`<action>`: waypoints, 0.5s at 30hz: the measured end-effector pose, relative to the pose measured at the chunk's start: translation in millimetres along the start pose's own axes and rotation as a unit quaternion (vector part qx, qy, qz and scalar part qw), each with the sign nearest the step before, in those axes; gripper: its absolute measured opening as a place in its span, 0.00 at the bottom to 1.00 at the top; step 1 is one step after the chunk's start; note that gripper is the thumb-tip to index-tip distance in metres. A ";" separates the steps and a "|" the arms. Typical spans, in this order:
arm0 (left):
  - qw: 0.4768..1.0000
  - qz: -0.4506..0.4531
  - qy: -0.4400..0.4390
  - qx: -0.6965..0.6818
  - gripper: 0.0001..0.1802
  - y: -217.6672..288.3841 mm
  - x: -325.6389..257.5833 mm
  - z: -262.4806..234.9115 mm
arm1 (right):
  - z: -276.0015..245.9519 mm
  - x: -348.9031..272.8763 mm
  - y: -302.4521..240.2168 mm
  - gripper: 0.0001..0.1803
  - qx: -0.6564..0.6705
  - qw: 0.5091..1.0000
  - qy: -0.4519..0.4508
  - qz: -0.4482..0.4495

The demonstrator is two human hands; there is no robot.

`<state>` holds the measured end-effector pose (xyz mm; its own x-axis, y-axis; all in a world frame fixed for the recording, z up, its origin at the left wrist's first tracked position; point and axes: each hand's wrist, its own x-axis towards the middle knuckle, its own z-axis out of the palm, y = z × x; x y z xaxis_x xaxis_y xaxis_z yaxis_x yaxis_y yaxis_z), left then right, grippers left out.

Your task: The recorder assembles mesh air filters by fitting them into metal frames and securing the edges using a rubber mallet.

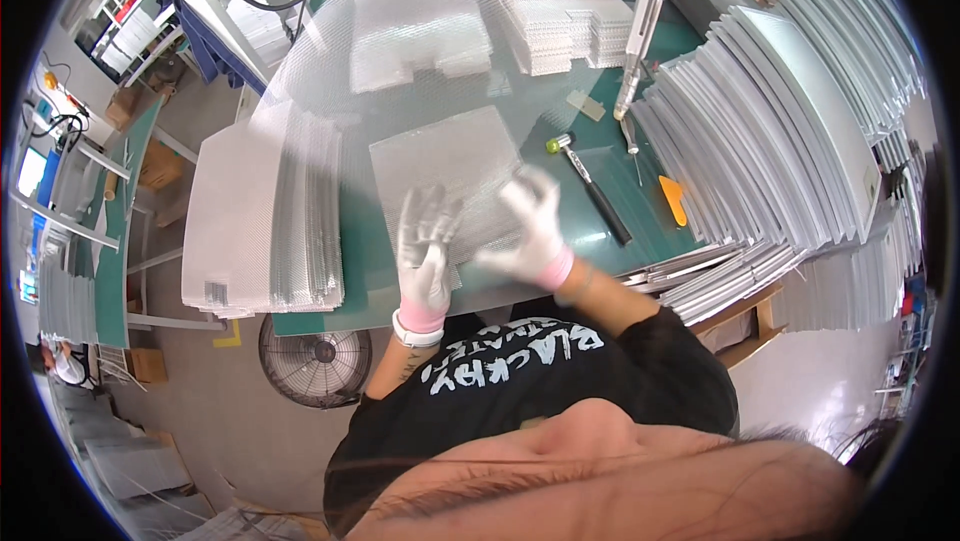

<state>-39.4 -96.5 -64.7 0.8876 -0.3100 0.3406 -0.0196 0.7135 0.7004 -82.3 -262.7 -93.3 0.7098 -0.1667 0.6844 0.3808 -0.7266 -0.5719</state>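
A clear ribbed plastic sheet (440, 156) lies flat on the green work table (640, 191) in front of me. My left hand (424, 251), in a white glove with a pink cuff, hovers over the sheet's near left edge with fingers spread. My right hand (530, 231), gloved the same way, is blurred over the sheet's near right corner, fingers apart. Neither hand visibly grips anything. Right of the sheet lies a mallet (590, 186) with a black handle and a green-and-white head.
A stack of clear sheets (265, 211) sits at the left, two more stacks (560, 11) at the back. Fanned grey panels (760, 141) crowd the right side. An orange scraper (674, 199) lies on the table. A floor fan (315, 361) stands below the table's near edge.
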 end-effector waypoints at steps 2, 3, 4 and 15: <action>0.994 0.034 0.061 0.088 0.24 -0.6 -7.7 -10.0 | -4.2 -14.8 -24.2 0.52 -0.059 0.996 -0.061 -0.040; 0.975 0.069 0.119 0.176 0.23 -0.4 -11.8 -21.0 | -16.8 -14.9 -34.1 0.51 -0.074 0.994 -0.067 -0.039; 0.893 0.130 0.086 0.423 0.22 6.6 -17.1 -44.9 | -33.0 -10.3 -36.9 0.50 -0.125 0.992 -0.026 -0.017; 0.775 -0.003 0.088 0.625 0.50 2.8 -9.4 -89.4 | -55.8 -11.7 20.7 0.41 -0.098 0.948 -0.170 0.250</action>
<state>-6.7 -35.4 -122.0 0.9362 -0.1418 0.3215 -0.3486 -0.4889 0.7996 -115.8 -313.0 -87.9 0.9356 -0.3218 0.1451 -0.1468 -0.7286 -0.6690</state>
